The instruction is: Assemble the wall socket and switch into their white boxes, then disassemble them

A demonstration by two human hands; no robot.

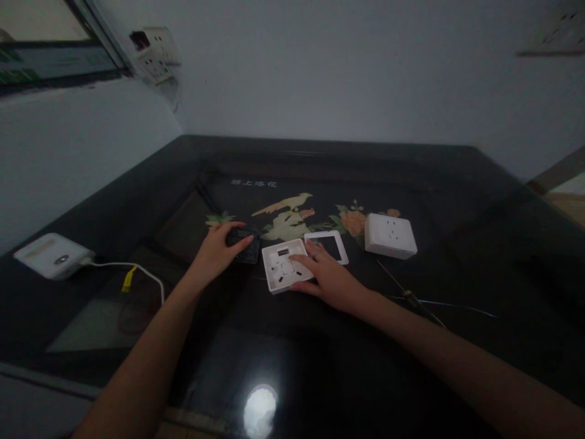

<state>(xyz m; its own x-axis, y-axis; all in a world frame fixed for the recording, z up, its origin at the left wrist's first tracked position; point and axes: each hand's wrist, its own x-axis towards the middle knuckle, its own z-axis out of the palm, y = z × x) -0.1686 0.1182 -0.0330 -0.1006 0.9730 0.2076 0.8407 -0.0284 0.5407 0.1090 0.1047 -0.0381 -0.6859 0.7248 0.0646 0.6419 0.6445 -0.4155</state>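
My left hand (220, 251) grips a dark square plastic piece (247, 251), thumb across its top and fingers at its far-left edge. Just right of it lies a white square socket back box (278, 268), its open side up, showing slots and holes inside. Over the right part of this box is my right hand (326, 274), a fingertip inside it and the thumb at its near edge. A white square frame (339, 247) with a wide opening rests behind that hand, partly hidden by the fingers.
A white socket (390, 236) sits to the right on the glossy black table (292, 353). In front of it lie a screwdriver (411, 297) and a thin wire (461, 306). At left is a white device (52, 256) with a white cable (146, 269) and yellow tag. Wall sockets (158, 52) hang behind.
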